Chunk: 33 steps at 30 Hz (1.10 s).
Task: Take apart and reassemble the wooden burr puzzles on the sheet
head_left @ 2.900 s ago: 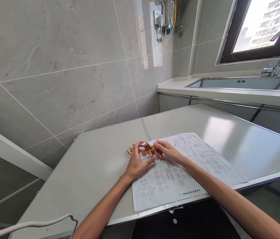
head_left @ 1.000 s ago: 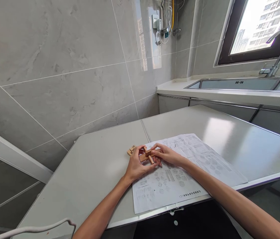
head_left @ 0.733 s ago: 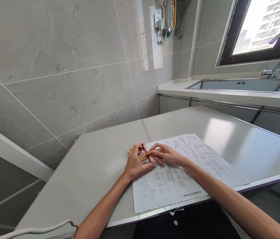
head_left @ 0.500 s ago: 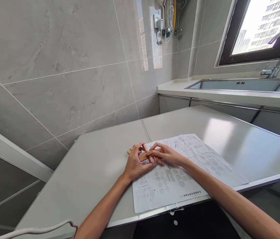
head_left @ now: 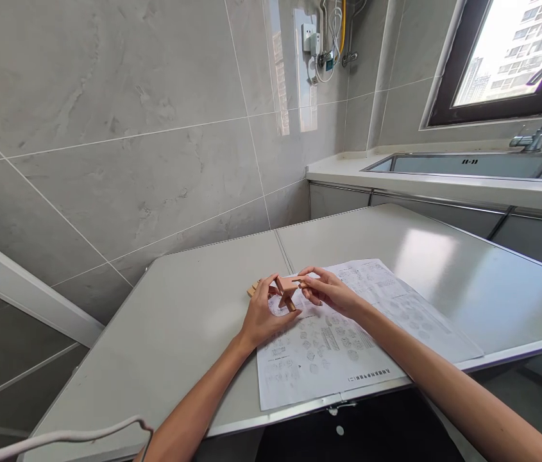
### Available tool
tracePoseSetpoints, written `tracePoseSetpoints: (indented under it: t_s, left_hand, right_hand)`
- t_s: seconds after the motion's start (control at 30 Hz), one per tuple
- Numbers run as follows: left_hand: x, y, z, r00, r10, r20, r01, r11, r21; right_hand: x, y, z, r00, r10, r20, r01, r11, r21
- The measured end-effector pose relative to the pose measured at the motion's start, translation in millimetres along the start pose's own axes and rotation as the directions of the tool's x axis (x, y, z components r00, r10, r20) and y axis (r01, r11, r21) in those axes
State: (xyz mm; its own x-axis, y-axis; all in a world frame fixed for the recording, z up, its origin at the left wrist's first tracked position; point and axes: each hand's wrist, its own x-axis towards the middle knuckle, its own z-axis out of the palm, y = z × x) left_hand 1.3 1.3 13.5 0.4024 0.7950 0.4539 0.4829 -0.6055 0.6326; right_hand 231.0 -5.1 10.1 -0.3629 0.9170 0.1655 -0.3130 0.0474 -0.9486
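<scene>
Turned since earlier: one wooden assembly [head_left: 288,286], grasped by left hand [head_left: 261,318], right hand [head_left: 329,292]

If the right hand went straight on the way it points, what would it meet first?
Probably the wooden pieces right before it, held in the left hand; the right hand may touch them, but depth is unclear.

Cool daylight falls from the window [head_left: 501,58], high to the right of the right hand [head_left: 331,293], its pane partly washed out. White glare whitens the table [head_left: 422,256] beyond that hand; the sheet [head_left: 333,359] beneath shows soft, unreadable print.
</scene>
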Motion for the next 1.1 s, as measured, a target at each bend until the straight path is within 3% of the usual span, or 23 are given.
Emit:
tracePoseSetpoints:
  t_s: [0.17,0.27,0.4,0.6,0.8,1.1]
  left_hand:
    - [0.0,1.6,2.5,0.985,-0.168,0.033,0.171,0.955,-0.241]
    - [2.4,4.7,2.8,0.977,-0.205,0.060,0.213,0.916,-0.341]
    - [5.2,2.6,5.0,0.969,-0.229,0.092,0.245,0.851,-0.464]
    - [6.2,-1.4,5.4,0.940,-0.254,0.229,0.341,0.747,-0.571]
    - [5.5,3.5,2.2,0.906,-0.227,0.358,0.413,0.665,-0.622]
    - [7.3,7.3,-1.8,0.902,-0.193,0.386,0.414,0.639,-0.648]
  right_hand:
    - [3.5,5.5,-6.8,0.968,-0.050,-0.247,0.038,0.998,-0.050]
    - [6.4,13.7,-9.2,0.926,-0.047,-0.376,-0.020,0.985,-0.173]
    - [9.5,23.5,-9.4,0.887,-0.056,-0.459,-0.112,0.937,-0.330]
    - [8.4,27.3,-10.1,0.865,-0.145,-0.480,-0.167,0.819,-0.548]
    - [6.6,26.5,-9.7,0.858,-0.197,-0.474,-0.194,0.730,-0.655]
    - [4.8,25.0,-2.6,0.924,-0.160,-0.347,-0.207,0.553,-0.807]
